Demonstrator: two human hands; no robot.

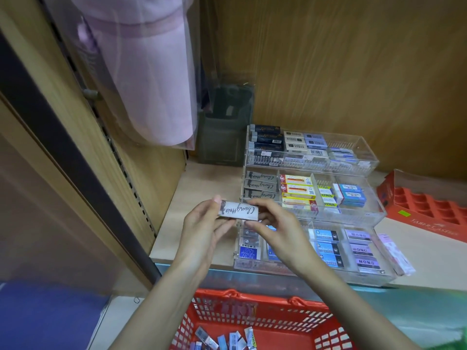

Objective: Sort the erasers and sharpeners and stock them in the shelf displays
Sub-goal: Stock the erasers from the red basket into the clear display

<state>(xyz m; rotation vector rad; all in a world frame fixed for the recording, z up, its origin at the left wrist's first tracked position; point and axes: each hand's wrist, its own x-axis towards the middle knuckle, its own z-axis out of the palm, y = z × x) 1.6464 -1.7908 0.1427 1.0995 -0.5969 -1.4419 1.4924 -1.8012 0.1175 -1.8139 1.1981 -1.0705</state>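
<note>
A long grey-and-white eraser box [238, 210] with handwritten-style lettering is held between both hands, in front of the clear tiered display [376, 215]. My left hand [202, 228] grips its left end and my right hand [273, 223] pinches its right end. Three matching boxes [261, 185] lie stacked in the left compartment of the display's middle tier, just behind the held one. Other compartments hold erasers in blue, yellow, black and purple sleeves. Below, a red basket [326, 334] holds several loose erasers [222, 339].
The display stands on a light wooden shelf [177, 213]. A red cardboard tray [429, 210] sits at the right, and a pink packet [394, 251] leans on the display's right side. A grey pouch [222, 137] and hanging pink fabric [144, 72] fill the back left.
</note>
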